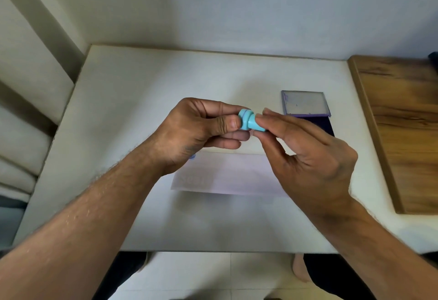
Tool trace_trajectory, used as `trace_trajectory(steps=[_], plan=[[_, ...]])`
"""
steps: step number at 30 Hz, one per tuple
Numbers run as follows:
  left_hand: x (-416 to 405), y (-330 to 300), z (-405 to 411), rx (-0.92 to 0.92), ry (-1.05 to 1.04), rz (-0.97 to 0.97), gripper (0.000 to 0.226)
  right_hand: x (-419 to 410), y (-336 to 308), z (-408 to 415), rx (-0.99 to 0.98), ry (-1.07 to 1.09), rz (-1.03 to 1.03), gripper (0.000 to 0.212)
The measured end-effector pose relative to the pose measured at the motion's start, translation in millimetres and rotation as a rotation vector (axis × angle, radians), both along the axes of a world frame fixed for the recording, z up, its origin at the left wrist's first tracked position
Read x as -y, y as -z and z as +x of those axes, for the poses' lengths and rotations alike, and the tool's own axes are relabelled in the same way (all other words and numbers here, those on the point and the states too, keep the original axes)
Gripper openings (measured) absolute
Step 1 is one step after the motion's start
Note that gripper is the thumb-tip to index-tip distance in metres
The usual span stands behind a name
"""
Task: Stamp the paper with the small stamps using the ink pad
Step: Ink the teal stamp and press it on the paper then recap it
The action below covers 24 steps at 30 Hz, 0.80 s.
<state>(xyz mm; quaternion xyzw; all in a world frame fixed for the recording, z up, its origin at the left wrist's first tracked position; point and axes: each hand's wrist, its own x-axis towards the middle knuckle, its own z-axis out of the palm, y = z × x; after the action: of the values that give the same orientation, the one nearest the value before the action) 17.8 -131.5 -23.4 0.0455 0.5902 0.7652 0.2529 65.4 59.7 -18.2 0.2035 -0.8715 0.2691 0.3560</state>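
Observation:
A small light-blue stamp lies sideways in the air above the white table, held between both hands. My left hand pinches its wide round end with thumb and fingers. My right hand pinches the narrow end with its fingertips. Below the hands lies a pale sheet of paper, with a blue stamped mark showing at its upper left corner by my left wrist. The ink pad stands open at the right, its clear lid folded back and its dark purple pad partly hidden behind my right hand.
The white table meets a wall at the back. A wooden board lies along the right side. A cushioned seat sits to the left. The table's front edge runs below my forearms, with tiled floor and my feet beyond it.

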Motion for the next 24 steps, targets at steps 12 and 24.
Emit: trace_trajectory(steps=[12, 24], plan=[[5.2, 1.7, -2.6, -0.099, -0.063, -0.042, 0.027, 5.7, -11.1, -6.8, 0.836, -0.144, -0.803, 0.029], [3.8, -1.7, -4.5, -0.192, -0.081, -0.059, 0.036, 8.8, -11.4, -17.0, 1.264, -0.164, -1.444, 0.030]])
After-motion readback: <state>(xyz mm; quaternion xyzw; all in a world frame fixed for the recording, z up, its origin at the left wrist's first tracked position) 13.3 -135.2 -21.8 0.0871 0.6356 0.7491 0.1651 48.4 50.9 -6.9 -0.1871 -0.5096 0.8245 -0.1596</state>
